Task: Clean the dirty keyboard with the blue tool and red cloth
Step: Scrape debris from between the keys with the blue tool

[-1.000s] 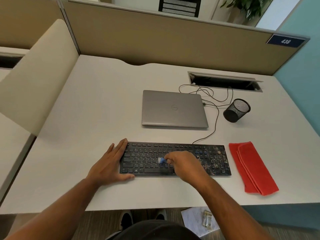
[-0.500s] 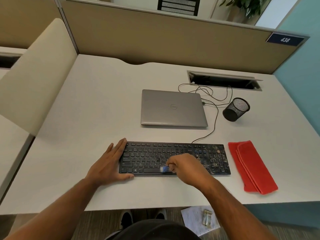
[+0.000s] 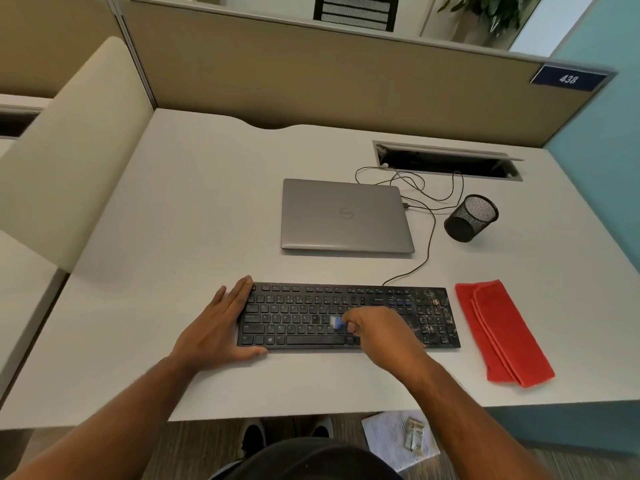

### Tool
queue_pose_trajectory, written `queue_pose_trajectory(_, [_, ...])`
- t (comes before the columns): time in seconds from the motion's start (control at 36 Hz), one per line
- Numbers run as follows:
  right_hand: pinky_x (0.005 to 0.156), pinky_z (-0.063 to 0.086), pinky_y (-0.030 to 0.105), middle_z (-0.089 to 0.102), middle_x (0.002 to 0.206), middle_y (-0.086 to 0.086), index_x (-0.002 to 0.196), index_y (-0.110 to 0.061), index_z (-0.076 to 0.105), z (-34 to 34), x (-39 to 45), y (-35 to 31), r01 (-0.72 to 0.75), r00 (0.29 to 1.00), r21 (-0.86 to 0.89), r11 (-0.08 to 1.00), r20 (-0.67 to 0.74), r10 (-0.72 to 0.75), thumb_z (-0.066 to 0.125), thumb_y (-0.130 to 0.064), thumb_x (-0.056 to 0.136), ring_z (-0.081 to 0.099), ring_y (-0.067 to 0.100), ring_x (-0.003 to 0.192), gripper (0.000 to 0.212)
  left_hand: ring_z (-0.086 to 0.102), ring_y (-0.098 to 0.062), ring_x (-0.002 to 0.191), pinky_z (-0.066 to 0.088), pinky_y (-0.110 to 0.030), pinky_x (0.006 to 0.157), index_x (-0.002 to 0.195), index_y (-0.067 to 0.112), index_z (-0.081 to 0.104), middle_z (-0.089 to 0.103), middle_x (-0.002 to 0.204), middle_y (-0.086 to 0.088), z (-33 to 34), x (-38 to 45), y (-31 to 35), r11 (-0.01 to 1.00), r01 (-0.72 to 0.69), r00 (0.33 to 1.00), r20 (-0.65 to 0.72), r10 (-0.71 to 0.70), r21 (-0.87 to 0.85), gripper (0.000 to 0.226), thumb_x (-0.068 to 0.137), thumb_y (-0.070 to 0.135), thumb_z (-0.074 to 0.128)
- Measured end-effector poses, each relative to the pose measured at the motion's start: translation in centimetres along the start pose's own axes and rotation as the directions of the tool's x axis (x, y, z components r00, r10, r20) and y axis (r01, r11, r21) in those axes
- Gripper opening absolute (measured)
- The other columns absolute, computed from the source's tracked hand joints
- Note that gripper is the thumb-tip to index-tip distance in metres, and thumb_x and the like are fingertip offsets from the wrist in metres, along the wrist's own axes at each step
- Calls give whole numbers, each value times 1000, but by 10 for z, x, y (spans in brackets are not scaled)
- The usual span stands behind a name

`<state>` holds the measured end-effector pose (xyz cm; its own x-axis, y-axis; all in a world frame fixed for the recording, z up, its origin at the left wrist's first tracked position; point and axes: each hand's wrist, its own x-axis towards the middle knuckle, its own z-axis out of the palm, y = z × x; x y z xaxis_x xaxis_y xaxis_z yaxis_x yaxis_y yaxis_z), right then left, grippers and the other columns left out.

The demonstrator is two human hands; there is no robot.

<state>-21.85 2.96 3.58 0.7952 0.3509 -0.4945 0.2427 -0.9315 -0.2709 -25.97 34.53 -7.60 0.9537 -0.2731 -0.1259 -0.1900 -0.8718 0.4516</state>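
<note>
I saw the keyboard (image 3: 348, 317) lying left-to-right along the desk edge. Left hand (image 3: 216, 329) lay flat, bracing its left end. Right hand (image 3: 375, 332) pinched the brush (image 3: 336, 322) mid-keys; the grime sat rightward, cloth (image 3: 502, 332) beyond.

The keyboard (image 3: 348, 317) was black with pale lettering, and its right end was flecked with tan and whitish grime. The tool (image 3: 336, 322) showed blue with a whitish tip. The folded cloth (image 3: 502, 332) was plain bright red. The bench (image 3: 173, 220) was a pale off-white. The closed laptop (image 3: 346, 216) was silver-grey, the mesh cup (image 3: 471, 218) black, the partition (image 3: 311, 71) tan, and the side wall (image 3: 602, 140) teal.
</note>
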Motion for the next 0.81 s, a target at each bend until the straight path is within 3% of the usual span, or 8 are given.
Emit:
queue_pose_trajectory(0.11, [63,43,26,69,93,-3,107,-24,71,4,-5,5,6,1000,15,1000,-26,-5,49,-3,96,63,17,79,33,-28,7,148,-18,-20,122,160,27,-23,-20,168,14,1,1,-1,1000,8,1000,6,-8,2,138,71,94,58])
queue_pose_trajectory(0.19, [65,47,26,68,93,-6,109,-26,70,3,-4,7,-15,995,49,999,-93,19,49,-3,97,61,10,74,34,-24,2,151,-16,-22,123,160,28,-24,-20,169,15,2,1,-2,1000,14,1000,10,-14,0,138,71,95,57])
queue_pose_trajectory(0.33, [56,36,20,61,89,-8,111,-28,69,5,-7,1,6,999,7,1000,-40,-5,48,-3,98,57,14,75,36,-36,14,140,-21,-16,118,160,28,-23,-22,166,17,1,1,-1,1000,1,1000,-3,-1,-4,137,71,93,59])
queue_pose_trajectory(0.44, [66,49,32,67,81,-8,93,-25,67,5,-9,-3,28,998,58,998,-64,-24,47,-15,101,61,13,71,24,-12,-4,155,-15,-23,124,162,26,-19,-15,171,12,3,1,-4,1000,11,1000,2,-11,-7,137,71,93,59])
queue_pose_trajectory(0.53, [58,37,24,59,77,-11,103,-30,68,6,-9,-11,70,994,69,995,-92,-63,44,-23,106,55,11,67,25,-17,1,153,-16,-22,124,162,26,-20,-16,170,12,4,2,-4,1000,5,1000,-5,-5,3,137,71,93,58])
queue_pose_trajectory(0.64, [52,28,21,70,102,4,115,-29,67,8,-9,-17,81,994,-81,993,-65,-87,48,-12,102,49,17,74,29,-22,7,148,-18,-18,121,162,26,-19,-15,170,12,3,1,-3,1000,-8,1000,-11,8,-6,137,72,91,61])
queue_pose_trajectory(0.75, [69,39,28,73,108,6,115,-28,70,-4,-19,-7,21,996,-198,980,-85,-38,52,-6,95,63,24,84,34,-33,16,140,-21,-16,119,162,24,-19,-17,168,12,2,1,-3,1000,-18,1000,-15,18,-3,137,73,91,61])
queue_pose_trajectory(0.81, [76,47,31,73,107,4,112,-26,72,-7,-21,-1,2,995,-243,970,-100,-27,54,-7,94,68,25,93,32,-25,10,147,-18,-19,122,162,24,-18,-16,169,11,3,2,-3,1000,-18,1000,-15,18,-4,137,73,92,60])
